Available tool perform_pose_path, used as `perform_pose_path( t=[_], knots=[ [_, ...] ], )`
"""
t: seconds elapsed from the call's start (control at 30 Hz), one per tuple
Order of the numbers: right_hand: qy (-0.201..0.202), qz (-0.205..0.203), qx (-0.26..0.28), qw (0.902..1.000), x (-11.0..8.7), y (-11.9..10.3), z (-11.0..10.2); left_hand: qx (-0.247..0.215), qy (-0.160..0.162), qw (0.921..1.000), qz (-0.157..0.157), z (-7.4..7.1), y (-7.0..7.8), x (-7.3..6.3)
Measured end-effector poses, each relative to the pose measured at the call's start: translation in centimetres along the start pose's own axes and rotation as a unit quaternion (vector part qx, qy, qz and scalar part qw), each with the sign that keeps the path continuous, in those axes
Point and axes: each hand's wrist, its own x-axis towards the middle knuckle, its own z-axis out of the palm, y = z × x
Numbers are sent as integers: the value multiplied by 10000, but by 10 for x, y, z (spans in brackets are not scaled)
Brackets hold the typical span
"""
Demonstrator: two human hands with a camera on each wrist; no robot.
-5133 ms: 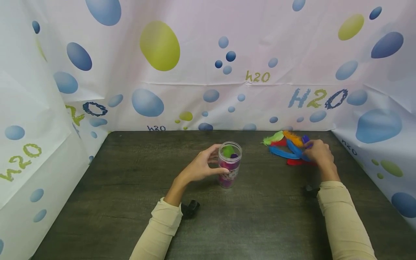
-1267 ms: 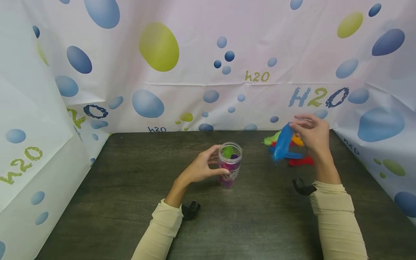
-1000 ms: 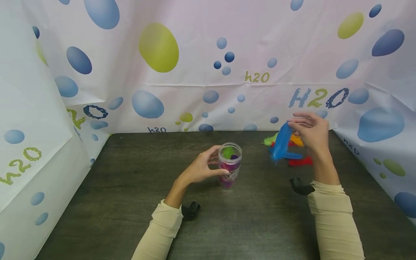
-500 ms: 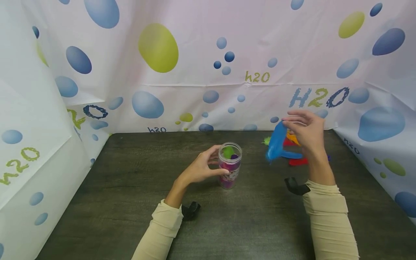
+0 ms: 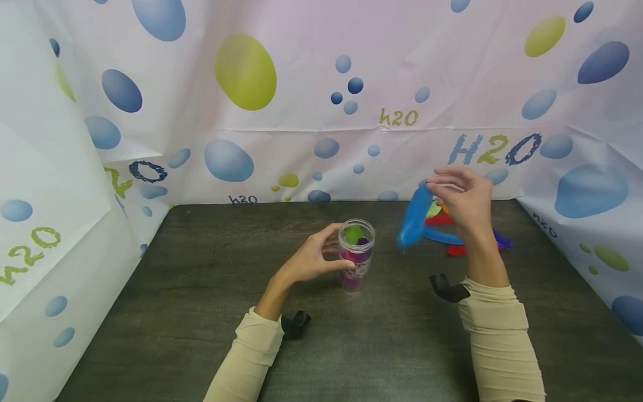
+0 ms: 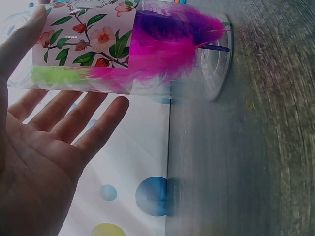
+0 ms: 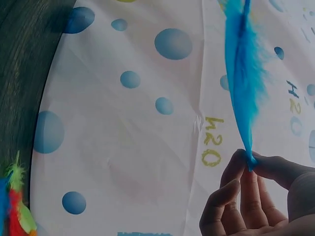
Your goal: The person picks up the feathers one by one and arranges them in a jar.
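A clear jar (image 5: 357,269) with a flowered label stands upright on the dark table. My left hand (image 5: 310,258) holds it from the left, thumb in front and fingers behind. Inside, a pink feather (image 6: 165,59) and a purple feather (image 6: 162,24) show through the wall in the left wrist view, with green along the side. Raised above the table to the right of the jar, a blue feather (image 5: 416,216) hangs from my right hand (image 5: 464,202). Thumb and forefinger pinch it by its narrow end, as the right wrist view shows.
Loose feathers lie at the back right, partly behind the right hand: a blue one (image 5: 442,235), a red one (image 5: 439,219), a purple one (image 5: 502,241) and others. A printed sheet (image 5: 301,123) walls the table's back and sides.
My right hand, down at the feather pile in the oldest frame, has lifted a blue feather and carries it slowly left towards the jar. The left hand and jar have stayed put.
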Motion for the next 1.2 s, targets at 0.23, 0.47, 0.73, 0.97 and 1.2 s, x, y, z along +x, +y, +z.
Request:
perform_pose_path(
  t=[0.23, 0.47, 0.73, 0.97, 1.2],
  knots=[
    [65, -263, -113, 9996, -3, -8, 10, -15, -5, 10000, 72, 0, 0, -1],
    [114, -312, 144, 9993, -7, -14, 17, 26, -17, 10000, 43, 1, 1, 0],
    [-63, -578, 613, 9964, -12, -18, 26, 21, 2, 10000, 41, 1, 0, -1],
    [-119, -723, 690, 9949, -13, -23, 34, 70, 11, 10000, 10, 1, 0, -1],
    [-151, -741, 853, 9935, -12, -26, 42, 104, 15, 9999, -8, 1, 0, -1]
  ],
)
